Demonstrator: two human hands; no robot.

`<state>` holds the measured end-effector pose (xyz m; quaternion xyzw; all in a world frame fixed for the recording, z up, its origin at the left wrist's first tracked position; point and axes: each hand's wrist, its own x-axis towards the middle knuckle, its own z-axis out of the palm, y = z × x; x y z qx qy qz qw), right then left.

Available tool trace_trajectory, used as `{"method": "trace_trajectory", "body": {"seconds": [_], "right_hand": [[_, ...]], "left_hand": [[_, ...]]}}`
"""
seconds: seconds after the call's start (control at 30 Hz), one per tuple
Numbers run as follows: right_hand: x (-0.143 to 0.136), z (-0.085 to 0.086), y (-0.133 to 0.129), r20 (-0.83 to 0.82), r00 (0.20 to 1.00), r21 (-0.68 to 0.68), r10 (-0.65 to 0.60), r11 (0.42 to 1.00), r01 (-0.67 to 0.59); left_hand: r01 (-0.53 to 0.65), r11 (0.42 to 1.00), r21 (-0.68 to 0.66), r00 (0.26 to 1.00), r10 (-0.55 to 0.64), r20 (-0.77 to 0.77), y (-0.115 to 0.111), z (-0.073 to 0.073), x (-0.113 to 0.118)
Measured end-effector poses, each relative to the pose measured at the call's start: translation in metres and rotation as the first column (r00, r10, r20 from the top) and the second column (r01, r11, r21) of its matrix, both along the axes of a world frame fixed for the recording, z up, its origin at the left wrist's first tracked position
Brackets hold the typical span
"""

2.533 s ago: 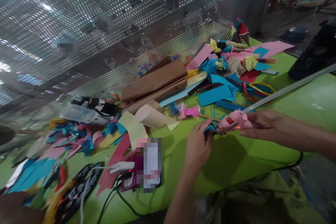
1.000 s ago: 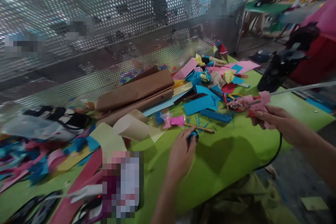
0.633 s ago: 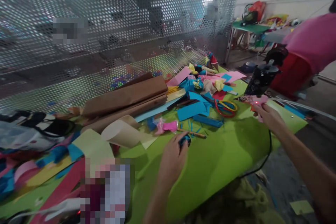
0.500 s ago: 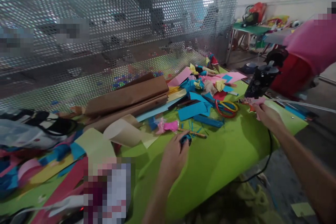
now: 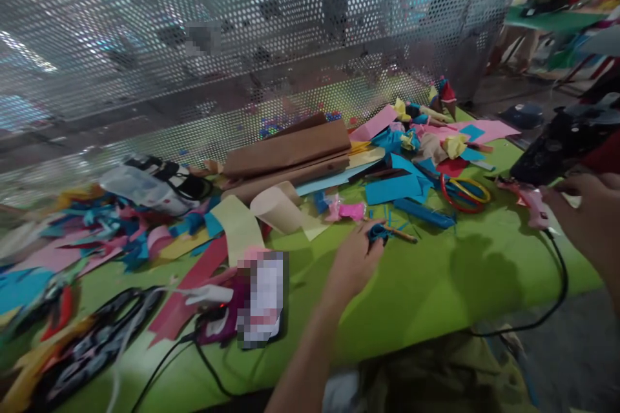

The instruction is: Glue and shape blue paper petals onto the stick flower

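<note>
My left hand (image 5: 356,261) rests on the green table (image 5: 436,290) and pinches a small blue paper piece (image 5: 378,232) between thumb and fingers. A thin wooden stick (image 5: 402,234) lies just right of it. At the table's right edge my right hand (image 5: 584,216) grips the handle of a pink glue gun (image 5: 530,201), which sits low on the table surface. The gun's black cord (image 5: 557,297) loops down off the table edge. The right fingers are blurred.
A perforated metal screen (image 5: 271,45) walls off the far side. Brown paper rolls (image 5: 285,151), blue sheets (image 5: 392,187), red and yellow scissors (image 5: 465,192) and a pink bow (image 5: 346,210) lie mid-table. Paper scraps (image 5: 111,239) cover the left. A black device (image 5: 557,145) stands at the right.
My right hand has carried the glue gun away from the blue piece, out to the table's right edge, and lowered it. My left hand stays on the blue piece. The camera has swung about.
</note>
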<state>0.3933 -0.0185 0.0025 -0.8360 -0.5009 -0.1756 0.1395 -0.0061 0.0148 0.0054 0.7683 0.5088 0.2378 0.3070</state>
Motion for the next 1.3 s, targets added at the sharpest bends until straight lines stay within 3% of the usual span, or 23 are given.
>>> {"method": "trace_trajectory", "body": {"seconds": [0.07, 0.1, 0.13, 0.2, 0.23, 0.33, 0.43, 0.57, 0.73, 0.87, 1.3], "right_hand": [[-0.03, 0.009, -0.003, -0.032, 0.98, 0.103, 0.199, 0.975, -0.194], [-0.047, 0.013, -0.002, -0.074, 0.933, 0.151, 0.351, 0.929, -0.338], [-0.065, 0.017, -0.001, -0.133, 0.854, 0.179, 0.503, 0.86, -0.478], [-0.101, 0.019, 0.005, -0.289, 0.599, 0.221, 0.747, 0.661, -0.717], [-0.118, 0.018, 0.008, -0.366, 0.48, 0.253, 0.797, 0.582, -0.773], [-0.16, 0.009, 0.02, -0.485, 0.219, 0.373, 0.847, 0.427, -0.824], [-0.185, -0.002, 0.031, -0.497, 0.127, 0.429, 0.858, 0.37, -0.824], [-0.197, -0.007, 0.039, -0.468, 0.096, 0.441, 0.879, 0.326, -0.836], [-0.199, -0.006, 0.038, -0.454, 0.107, 0.455, 0.885, 0.333, -0.826], [-0.2, -0.012, 0.037, -0.43, 0.102, 0.435, 0.897, 0.305, -0.847], [-0.201, -0.012, 0.038, -0.406, 0.2, 0.334, 0.892, 0.348, -0.876]], "left_hand": [[0.002, 1.0, -0.009, 1.0, -0.002, 0.001, 0.0, 0.002, 0.0], [0.003, 1.0, -0.014, 1.0, -0.003, -0.001, 0.0, 0.004, 0.0], [0.004, 1.0, -0.02, 1.0, -0.005, -0.005, 0.0, 0.005, 0.0], [0.015, 0.999, -0.039, 1.0, -0.015, -0.017, 0.001, 0.008, 0.0], [0.021, 0.998, -0.05, 0.999, -0.022, -0.023, 0.001, 0.009, 0.0], [0.041, 0.997, -0.072, 0.999, -0.043, -0.033, 0.003, 0.009, -0.001], [0.054, 0.997, -0.062, 0.998, -0.055, -0.028, 0.005, 0.007, -0.002], [0.06, 0.996, -0.06, 0.998, -0.061, -0.009, 0.005, 0.007, -0.002], [0.076, 0.993, -0.093, 0.997, -0.075, 0.011, 0.005, 0.008, -0.003], [0.075, 0.992, -0.103, 0.997, -0.075, 0.001, 0.005, 0.007, -0.003], [0.112, 0.978, -0.177, 0.992, -0.099, 0.079, 0.007, 0.008, -0.004]]}}
